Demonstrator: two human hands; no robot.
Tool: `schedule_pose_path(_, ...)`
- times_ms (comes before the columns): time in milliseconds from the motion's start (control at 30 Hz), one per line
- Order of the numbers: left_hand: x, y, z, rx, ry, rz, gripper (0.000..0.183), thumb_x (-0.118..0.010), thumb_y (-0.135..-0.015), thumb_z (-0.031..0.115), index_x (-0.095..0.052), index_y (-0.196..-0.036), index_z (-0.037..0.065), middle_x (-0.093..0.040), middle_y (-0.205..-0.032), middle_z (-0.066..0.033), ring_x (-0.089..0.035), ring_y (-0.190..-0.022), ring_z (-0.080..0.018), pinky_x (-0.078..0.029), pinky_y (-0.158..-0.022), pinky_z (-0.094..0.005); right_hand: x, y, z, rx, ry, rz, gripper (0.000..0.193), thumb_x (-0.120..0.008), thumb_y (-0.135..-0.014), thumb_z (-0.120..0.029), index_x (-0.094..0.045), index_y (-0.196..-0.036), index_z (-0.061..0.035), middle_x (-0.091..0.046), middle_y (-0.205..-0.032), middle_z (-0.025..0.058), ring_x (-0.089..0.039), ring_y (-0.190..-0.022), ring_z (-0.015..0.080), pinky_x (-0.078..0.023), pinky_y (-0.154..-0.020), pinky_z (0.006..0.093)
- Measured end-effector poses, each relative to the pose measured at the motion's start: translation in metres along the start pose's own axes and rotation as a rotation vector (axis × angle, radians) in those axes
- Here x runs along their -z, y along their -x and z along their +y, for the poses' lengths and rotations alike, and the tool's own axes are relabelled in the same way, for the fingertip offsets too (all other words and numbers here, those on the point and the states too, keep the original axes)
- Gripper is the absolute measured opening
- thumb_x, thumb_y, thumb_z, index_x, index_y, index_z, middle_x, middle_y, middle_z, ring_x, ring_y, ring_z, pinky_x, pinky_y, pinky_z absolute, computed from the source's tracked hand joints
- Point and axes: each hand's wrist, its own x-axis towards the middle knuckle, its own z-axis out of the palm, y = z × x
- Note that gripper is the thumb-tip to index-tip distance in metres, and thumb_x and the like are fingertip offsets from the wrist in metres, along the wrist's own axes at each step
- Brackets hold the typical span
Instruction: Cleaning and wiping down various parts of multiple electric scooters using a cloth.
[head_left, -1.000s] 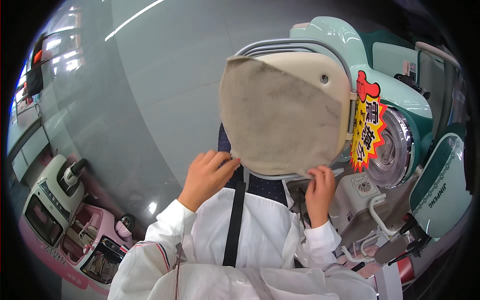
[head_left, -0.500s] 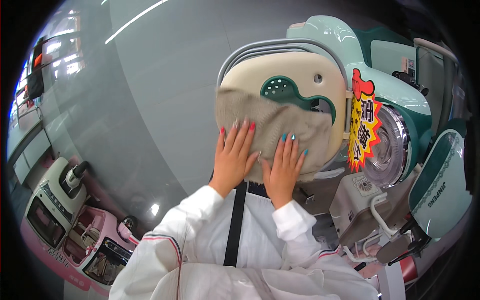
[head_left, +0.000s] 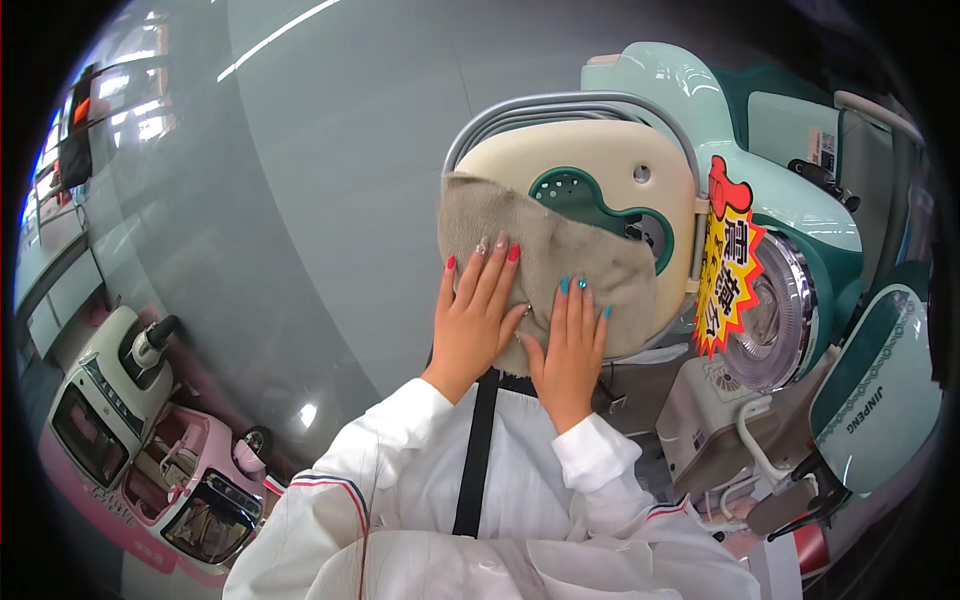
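Observation:
A taupe cloth [head_left: 590, 260] lies spread over the near part of a cream plastic panel [head_left: 600, 150], with a few folds in it. My left hand [head_left: 475, 315] rests flat on the cloth's left side, fingers stretched out and pointing away from me. On the cloth's near middle lies my right hand [head_left: 570, 335], also flat, its thumb out toward the left one. Past the cloth's slanting far edge shows a dark green recess [head_left: 575, 195] with small holes. A grey tubular rail [head_left: 575, 97] curves around the panel's far side.
Right of the panel stands a mint-green vehicle body [head_left: 670, 80] with a round headlight [head_left: 770, 310] and a bright star-shaped sign [head_left: 730, 280]. A beige box [head_left: 690, 410] is at the near right. Pink and cream small vehicles [head_left: 190, 470] stand at the lower left.
The view has shifted a little. Against the panel, my left hand and the cloth's left corner have slid slightly farther away; the cloth's right side and my right hand sit slightly more left.

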Motion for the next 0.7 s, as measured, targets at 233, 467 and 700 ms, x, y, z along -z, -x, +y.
schedule_pose_path(233,0.01,-0.047,-0.007,0.007,-0.089,0.072,0.059,-0.056,-0.084,0.032,-0.04,-0.137,0.009,-0.035,-0.144,-0.0043,-0.034,-0.13,-0.0234,-0.023,-0.108,-0.0467,0.0,-0.045,-0.001,0.093,0.095,0.069,0.069,-0.054,-0.084,-0.041,-0.033,-0.139,-0.0034,-0.031,-0.145,0.013,-0.028,-0.134,0.0291,-0.017,-0.109,0.0486)
schedule_pose_path(467,-0.018,0.01,-0.018,0.073,0.228,0.089,0.07,-0.059,-0.082,0.022,-0.025,-0.14,0.001,-0.021,-0.147,-0.0207,-0.022,-0.135,-0.0385,-0.022,-0.109,-0.0484,-0.024,-0.002,-0.007,0.098,-0.037,-0.005,0.065,-0.053,-0.086,-0.033,-0.032,-0.138,0.0002,-0.026,-0.146,0.018,-0.023,-0.135,0.0343,-0.013,-0.108,0.055)
schedule_pose_path(700,-0.01,-0.036,-0.039,0.125,0.582,0.207,0.074,-0.051,-0.084,0.007,-0.006,-0.143,-0.003,0.0,-0.149,-0.0258,-0.008,-0.138,-0.0423,-0.015,-0.112,-0.0428,-0.011,-0.044,-0.022,0.209,0.003,0.042,0.059,-0.052,-0.088,-0.034,-0.035,-0.139,-0.0108,-0.03,-0.146,0.008,-0.031,-0.132,0.0249,-0.021,-0.107,0.0487)
